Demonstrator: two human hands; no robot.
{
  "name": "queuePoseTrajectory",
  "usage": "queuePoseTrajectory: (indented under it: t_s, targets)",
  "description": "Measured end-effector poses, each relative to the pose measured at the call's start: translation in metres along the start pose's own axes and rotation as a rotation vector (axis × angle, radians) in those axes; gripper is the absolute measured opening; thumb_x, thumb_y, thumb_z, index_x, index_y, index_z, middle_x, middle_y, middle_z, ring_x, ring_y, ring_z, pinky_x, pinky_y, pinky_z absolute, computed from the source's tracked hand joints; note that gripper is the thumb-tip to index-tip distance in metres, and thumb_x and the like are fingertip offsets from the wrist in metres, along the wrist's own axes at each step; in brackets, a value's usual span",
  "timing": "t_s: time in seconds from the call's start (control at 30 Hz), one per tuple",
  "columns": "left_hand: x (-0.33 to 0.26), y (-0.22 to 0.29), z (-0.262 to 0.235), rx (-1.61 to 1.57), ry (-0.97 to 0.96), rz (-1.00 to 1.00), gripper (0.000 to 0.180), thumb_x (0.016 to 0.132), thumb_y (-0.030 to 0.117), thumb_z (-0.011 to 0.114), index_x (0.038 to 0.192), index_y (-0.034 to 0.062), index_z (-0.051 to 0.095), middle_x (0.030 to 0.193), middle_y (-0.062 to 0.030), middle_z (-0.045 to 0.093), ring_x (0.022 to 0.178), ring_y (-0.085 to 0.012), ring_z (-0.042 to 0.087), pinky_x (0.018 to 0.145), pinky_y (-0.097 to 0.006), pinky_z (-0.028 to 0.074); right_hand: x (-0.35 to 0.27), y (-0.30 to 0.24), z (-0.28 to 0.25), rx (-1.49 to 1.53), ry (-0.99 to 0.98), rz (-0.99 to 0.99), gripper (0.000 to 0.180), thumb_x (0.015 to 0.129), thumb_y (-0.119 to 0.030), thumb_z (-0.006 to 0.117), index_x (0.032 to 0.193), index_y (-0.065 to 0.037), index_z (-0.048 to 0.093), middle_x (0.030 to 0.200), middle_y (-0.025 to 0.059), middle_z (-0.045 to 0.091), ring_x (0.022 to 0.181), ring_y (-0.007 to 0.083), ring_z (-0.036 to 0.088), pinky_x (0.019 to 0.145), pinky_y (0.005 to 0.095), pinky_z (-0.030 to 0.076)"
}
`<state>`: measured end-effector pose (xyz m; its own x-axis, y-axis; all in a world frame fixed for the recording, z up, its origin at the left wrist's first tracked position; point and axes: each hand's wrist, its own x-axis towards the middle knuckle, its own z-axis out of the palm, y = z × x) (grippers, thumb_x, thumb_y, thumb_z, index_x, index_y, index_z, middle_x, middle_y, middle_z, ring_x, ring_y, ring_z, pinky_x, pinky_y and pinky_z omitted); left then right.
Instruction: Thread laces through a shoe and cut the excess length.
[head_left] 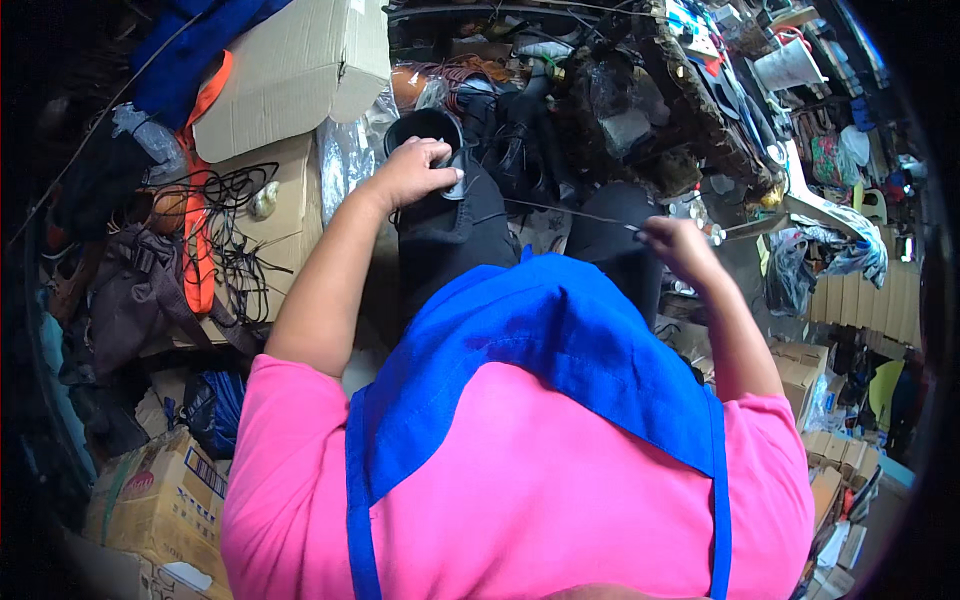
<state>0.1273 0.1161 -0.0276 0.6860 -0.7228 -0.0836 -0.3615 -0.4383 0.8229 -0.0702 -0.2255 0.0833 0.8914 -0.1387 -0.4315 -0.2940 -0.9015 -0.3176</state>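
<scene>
A black shoe or boot [460, 215] rests on my left thigh, its rounded opening facing up and away. My left hand [415, 172] grips the rim of that opening, fingers bent over the edge. From the shoe a thin dark thread [570, 211] runs taut to the right, across the gap between my knees. At its other end my right hand [680, 247] is closed, held out beyond my right knee. A small shiny bit shows by those fingertips; whether it is a needle or an awl cannot be made out.
Other black shoes [520, 150] lie beyond my knees. A cardboard box [295, 75] and tangled black cords [235, 215] are at the left. A cluttered dark stand [660, 100] rises at the far right, near a white spool [790, 65]. A blue apron [540, 310] covers my lap.
</scene>
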Motion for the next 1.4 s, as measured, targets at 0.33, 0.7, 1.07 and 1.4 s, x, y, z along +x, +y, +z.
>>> queuePoseTrajectory:
  t_s: [0.33,0.7,1.07,1.4]
  targets:
    - [-0.005,0.018,-0.009,-0.052,-0.39,-0.234,0.027,0.076,0.019,0.069,0.094,0.0004,0.062,0.086,-0.0018,0.064,0.08,-0.0086,0.054,0.075,-0.026,0.044,0.031,-0.112,-0.023,1.386,0.221,-0.406,0.024,0.087,-0.027,0.062,0.089,-0.004,0.065,0.08,0.0033,0.063,0.073,0.01,0.055,0.069,0.0244,0.043]
    - [-0.019,0.029,0.044,0.185,0.411,-0.181,0.043,0.08,0.043,0.061,0.071,0.0013,0.06,0.071,-0.0228,0.06,0.072,-0.0408,0.06,0.065,-0.044,0.047,0.052,-0.065,0.023,0.004,-0.009,-0.361,0.038,0.09,-0.043,0.052,0.091,-0.008,0.065,0.078,0.0124,0.066,0.08,0.0273,0.064,0.082,0.0394,0.041]
    - [-0.002,0.028,0.041,0.194,0.297,-0.333,0.051,0.083,0.051,0.057,0.07,0.0015,0.058,0.071,-0.0238,0.058,0.072,-0.0418,0.058,0.066,-0.044,0.046,-0.028,0.163,0.055,-0.271,0.186,-0.032,0.033,0.086,-0.034,0.057,0.068,-0.007,0.056,0.068,0.0166,0.059,0.064,0.0369,0.053,0.073,0.0435,0.037]
    - [-0.013,0.079,0.003,-0.13,-0.081,-0.241,0.027,0.075,0.019,0.074,0.093,0.0019,0.065,0.084,-0.0071,0.067,0.074,-0.0109,0.061,0.071,-0.024,0.047,-0.015,0.246,0.08,0.362,0.597,0.252,0.055,0.083,-0.032,0.064,0.128,-0.004,0.05,0.116,0.0175,0.059,0.101,0.0245,0.059,0.088,0.0328,0.045]
